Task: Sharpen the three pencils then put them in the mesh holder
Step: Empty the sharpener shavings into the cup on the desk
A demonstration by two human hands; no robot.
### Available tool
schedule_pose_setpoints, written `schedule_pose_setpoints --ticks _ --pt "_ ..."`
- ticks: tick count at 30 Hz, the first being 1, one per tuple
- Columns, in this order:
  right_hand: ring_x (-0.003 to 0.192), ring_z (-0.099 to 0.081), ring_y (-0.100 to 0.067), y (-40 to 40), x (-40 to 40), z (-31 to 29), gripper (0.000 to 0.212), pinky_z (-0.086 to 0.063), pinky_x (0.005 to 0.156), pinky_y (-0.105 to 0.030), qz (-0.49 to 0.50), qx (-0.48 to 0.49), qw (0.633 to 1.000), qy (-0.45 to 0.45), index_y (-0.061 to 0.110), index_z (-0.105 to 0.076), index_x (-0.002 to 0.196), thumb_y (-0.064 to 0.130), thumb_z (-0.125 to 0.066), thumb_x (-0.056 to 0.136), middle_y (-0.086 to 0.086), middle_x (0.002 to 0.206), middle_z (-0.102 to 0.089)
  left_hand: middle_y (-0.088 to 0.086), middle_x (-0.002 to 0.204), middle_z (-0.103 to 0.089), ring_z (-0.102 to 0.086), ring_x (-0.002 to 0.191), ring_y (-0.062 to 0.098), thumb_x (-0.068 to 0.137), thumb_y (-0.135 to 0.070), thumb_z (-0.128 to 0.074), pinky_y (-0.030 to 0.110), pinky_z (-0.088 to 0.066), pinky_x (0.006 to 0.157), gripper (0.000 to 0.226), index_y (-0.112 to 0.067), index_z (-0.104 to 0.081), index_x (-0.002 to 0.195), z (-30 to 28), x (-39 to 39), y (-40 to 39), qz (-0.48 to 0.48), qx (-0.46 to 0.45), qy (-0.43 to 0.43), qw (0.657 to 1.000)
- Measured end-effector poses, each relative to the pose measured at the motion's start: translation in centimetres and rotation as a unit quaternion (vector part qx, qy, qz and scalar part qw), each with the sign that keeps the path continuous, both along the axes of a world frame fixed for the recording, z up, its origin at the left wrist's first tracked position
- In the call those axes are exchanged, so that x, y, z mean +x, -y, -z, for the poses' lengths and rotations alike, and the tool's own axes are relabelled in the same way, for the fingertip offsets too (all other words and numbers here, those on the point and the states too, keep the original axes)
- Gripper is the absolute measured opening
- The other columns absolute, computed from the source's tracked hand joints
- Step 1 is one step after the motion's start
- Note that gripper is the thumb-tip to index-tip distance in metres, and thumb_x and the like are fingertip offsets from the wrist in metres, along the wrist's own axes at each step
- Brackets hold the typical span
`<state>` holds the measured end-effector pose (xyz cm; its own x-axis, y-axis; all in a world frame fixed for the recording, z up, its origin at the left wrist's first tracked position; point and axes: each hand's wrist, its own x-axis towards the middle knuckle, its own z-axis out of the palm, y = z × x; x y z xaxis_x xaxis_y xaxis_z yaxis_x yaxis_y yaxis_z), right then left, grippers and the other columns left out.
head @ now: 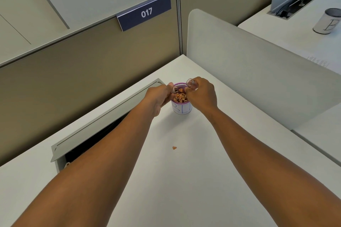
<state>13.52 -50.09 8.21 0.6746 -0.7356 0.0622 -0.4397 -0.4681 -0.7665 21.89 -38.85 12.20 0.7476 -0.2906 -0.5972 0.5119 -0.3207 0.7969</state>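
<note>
L hand pinches sharpener, R hand grips clear cap over cup; tip slowly, keep shavings inside rim.

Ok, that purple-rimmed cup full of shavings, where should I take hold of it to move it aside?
Take the purple-rimmed cup by its white paper-wrapped wall, low down, from the near side. It stands upright, the shavings reach nearly to the rim, and the left hand and right hand crowd the top.
</note>
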Motion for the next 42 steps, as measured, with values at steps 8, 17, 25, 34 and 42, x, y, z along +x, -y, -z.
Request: schedule_pose_setpoints --ticks 8,17,25,34,42 --pt "0.11 -0.055 -0.024 -0.4 0.2 -0.5 0.032 -0.051 0.067 -0.022 -0.079 0.174 0.982 -0.002 0.028 -0.028 0.111 0.02 -0.053 0.092 -0.008 0.123 -0.047 0.011 0.097 -0.074 -0.069 0.075 0.012 0.089 -0.02 -0.072 0.029 -0.06 0.083 0.023 -0.002 -0.069 0.104 -0.4 0.0 -0.2 0.0 -0.019 -0.002 1.0" --pt "0.12 -0.042 -0.025 -1.6 -1.3 -1.4 0.023 -0.052 0.09 -0.037 -0.127 0.094 0.987 0.005 0.022 -0.033 0.106 0.014 -0.05 0.093 0.001 0.112 -0.034 0.01 0.097 -0.076 -0.071 0.077 0.014 0.089 -0.015 -0.072 0.026 -0.059 0.083 0.017 -0.002 -0.072 0.099 -2.0 -0.7 -1.8 -0.009 -0.055 0.022 0.998" --pt "0.117 -0.043 -0.023 -3.6 -3.5 -3.7 0.022 -0.049 0.088 -0.032 -0.155 0.091 0.983 0.041 0.022 -0.037 0.107 0.015 -0.053 0.094 0.003 0.113 -0.035 0.002 0.083 -0.078 -0.074 0.076 0.012 0.086 -0.017 -0.075 0.027 -0.058 0.087 0.015 -0.005 -0.075 0.096 -4.3 -3.0 -4.3 0.012 -0.049 0.052 0.997" --pt "0.113 -0.038 -0.023 -6.3 -7.3 -6.2 0.024 -0.037 0.08 -0.023 -0.186 0.034 0.981 0.036 0.015 -0.041 0.109 0.003 -0.05 0.09 -0.002 0.114 -0.036 0.006 0.093 -0.077 -0.073 0.086 0.015 0.086 -0.01 -0.072 0.026 -0.057 0.088 0.005 -0.008 -0.077 0.084 -6.7 -6.2 -7.3 0.025 -0.061 0.073 0.995" --pt "0.115 -0.037 -0.025 -8.2 -9.4 -6.9 0.029 -0.042 0.095 -0.037 -0.208 0.031 0.977 0.018 0.012 -0.043 0.117 0.008 -0.051 0.09 -0.006 0.12 -0.039 0.008 0.099 -0.077 -0.072 0.096 0.019 0.088 -0.01 -0.072 0.024 -0.058 0.085 0.012 -0.005 -0.077 0.098 -7.4 -8.3 -9.5 0.03 -0.07 0.077 0.994"
